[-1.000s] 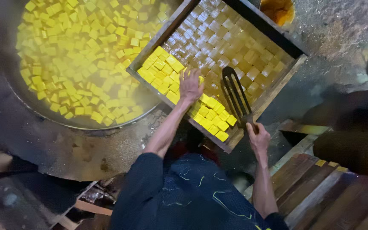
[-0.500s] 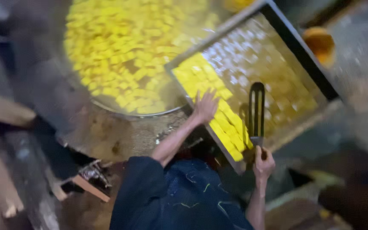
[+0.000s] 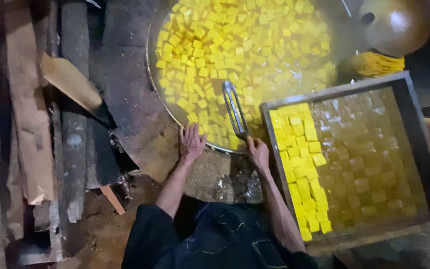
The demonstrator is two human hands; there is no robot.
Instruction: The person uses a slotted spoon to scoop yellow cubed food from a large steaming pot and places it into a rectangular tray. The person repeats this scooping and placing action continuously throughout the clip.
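My right hand (image 3: 258, 152) grips the handle of a slotted metal spatula (image 3: 235, 109), whose blade reaches over the rim of a big round pan (image 3: 151, 79) full of several yellow cubes (image 3: 245, 45) in liquid. My left hand (image 3: 191, 143) rests flat, fingers spread, on the pan's near edge. To the right lies a shallow rectangular metal tray (image 3: 406, 82). Its left strip holds bright yellow cubes (image 3: 299, 164), and the rest holds paler brownish cubes (image 3: 369, 159).
Rough wooden planks (image 3: 26, 124) and logs lie at the left beside the sooty stove surround (image 3: 125, 114). A round brown pot (image 3: 399, 22) sits at the top right above a yellow bundle (image 3: 376, 64). Dirt floor lies below.
Both hands have left the tray. My left hand went from the yellow cubes to the pan's rim, and my right hand carried the spatula over to the pan. The view swung left.
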